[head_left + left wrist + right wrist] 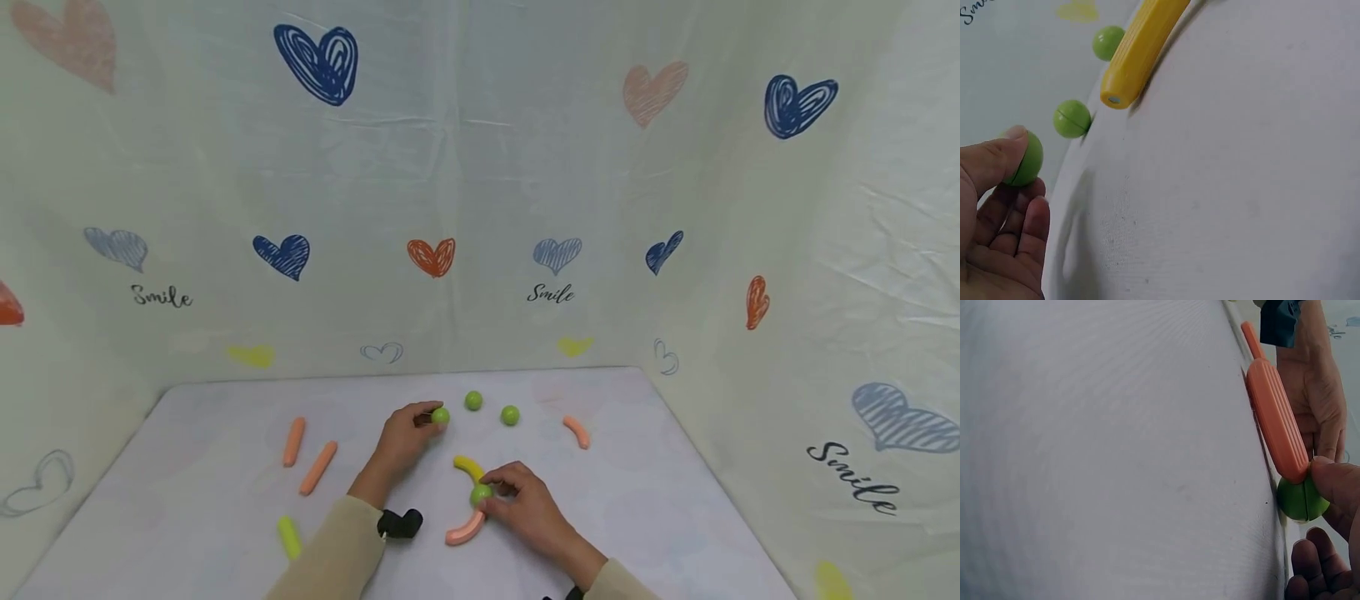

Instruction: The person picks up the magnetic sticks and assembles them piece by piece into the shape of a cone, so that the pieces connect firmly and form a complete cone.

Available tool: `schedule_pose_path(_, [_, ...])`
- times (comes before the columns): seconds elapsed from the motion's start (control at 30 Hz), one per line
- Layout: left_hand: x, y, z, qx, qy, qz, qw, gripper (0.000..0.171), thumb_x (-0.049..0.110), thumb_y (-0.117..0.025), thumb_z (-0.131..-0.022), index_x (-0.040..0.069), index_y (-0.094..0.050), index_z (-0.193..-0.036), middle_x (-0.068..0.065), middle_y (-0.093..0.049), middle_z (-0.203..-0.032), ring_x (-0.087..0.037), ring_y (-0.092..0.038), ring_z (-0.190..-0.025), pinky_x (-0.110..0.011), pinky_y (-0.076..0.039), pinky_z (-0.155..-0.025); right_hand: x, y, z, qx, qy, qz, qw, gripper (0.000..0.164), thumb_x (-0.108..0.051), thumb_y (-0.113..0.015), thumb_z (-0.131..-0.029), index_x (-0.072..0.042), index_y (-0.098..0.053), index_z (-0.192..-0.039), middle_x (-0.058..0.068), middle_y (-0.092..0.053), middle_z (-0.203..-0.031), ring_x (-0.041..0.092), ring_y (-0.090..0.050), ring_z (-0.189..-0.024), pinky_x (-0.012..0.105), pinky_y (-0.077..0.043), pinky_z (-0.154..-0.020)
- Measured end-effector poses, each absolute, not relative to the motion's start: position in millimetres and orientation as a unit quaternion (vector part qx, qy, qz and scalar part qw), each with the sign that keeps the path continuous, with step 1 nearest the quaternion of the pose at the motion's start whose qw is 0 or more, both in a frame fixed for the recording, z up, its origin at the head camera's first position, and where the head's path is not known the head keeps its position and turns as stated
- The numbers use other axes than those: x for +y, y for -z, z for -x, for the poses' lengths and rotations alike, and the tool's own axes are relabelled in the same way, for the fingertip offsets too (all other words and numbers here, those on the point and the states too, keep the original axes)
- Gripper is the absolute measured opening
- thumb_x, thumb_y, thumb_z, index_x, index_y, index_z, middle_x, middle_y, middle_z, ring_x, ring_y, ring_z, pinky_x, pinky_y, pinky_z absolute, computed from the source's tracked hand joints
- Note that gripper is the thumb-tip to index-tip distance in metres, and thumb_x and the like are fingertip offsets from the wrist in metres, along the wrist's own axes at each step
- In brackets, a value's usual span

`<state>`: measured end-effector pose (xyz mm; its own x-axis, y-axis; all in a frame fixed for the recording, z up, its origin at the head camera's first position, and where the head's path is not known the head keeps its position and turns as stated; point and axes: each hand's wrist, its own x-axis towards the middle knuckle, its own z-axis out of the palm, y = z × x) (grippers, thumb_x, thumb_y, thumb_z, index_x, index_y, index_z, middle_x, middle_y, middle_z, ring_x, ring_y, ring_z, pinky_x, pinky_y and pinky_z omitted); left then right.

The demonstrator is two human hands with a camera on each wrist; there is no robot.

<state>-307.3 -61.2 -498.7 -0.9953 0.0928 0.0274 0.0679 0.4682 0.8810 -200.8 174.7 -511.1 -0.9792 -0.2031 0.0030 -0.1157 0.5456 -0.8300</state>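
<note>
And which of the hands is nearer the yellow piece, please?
Right: the right hand is close beside the yellow piece; the left hand is farther off, to its left.

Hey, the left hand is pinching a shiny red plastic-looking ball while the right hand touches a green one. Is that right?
Not quite: the shiny plastic-looking ball the left hand pinches is green, not red, as the left wrist view shows. The right hand does touch a shiny green ball.

Ball (478, 495) between two curved pieces (465, 530) — apparently touching both.
</note>
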Motion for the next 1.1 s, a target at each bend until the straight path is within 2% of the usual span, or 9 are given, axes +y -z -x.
schedule_pose_path(0.2, [-62.6,496.3,283.7,0.854,-0.517,-0.061,0.011,0.037,0.010,-0.081,-0.092,0.008,-0.070,-0.128,-0.007,-0.075,-0.119,-0.022,-0.070,-0.108,-0.043,-0.059,-0.096,175.9,511.3,201.7,0.877,0.469,0.089,0.043,0.024,-0.034,-0.084,-0.091,-0.027,-0.077,-0.112,-0.006,-0.063,-0.110,0.011,-0.057,-0.097,0.025,-0.049,-0.083])
schedule_pose_path(0.47, [-64.2,501.7,264.5,0.860,-0.503,-0.078,0.028,0.033,0.012,-0.083,-0.090,0.011,-0.073,-0.122,-0.003,-0.074,-0.113,-0.016,-0.068,-0.099,-0.040,-0.059,-0.091,177.2,509.5,201.2,0.875,0.477,0.076,0.039,0.026,-0.032,-0.084,-0.090,-0.024,-0.075,-0.113,-0.005,-0.062,-0.111,0.011,-0.057,-0.097,0.024,-0.049,-0.082])
schedule_pose_path(1.1, [-61.8,513.0,259.1,0.882,-0.460,-0.103,0.015,0.031,0.016,-0.085,-0.090,0.016,-0.074,-0.120,-0.001,-0.076,-0.115,-0.019,-0.067,-0.105,-0.043,-0.057,-0.093,174.8,510.6,201.7,0.878,0.470,0.078,0.047,0.025,-0.031,-0.084,-0.091,-0.024,-0.075,-0.113,-0.007,-0.062,-0.109,0.011,-0.057,-0.097,0.026,-0.048,-0.083])
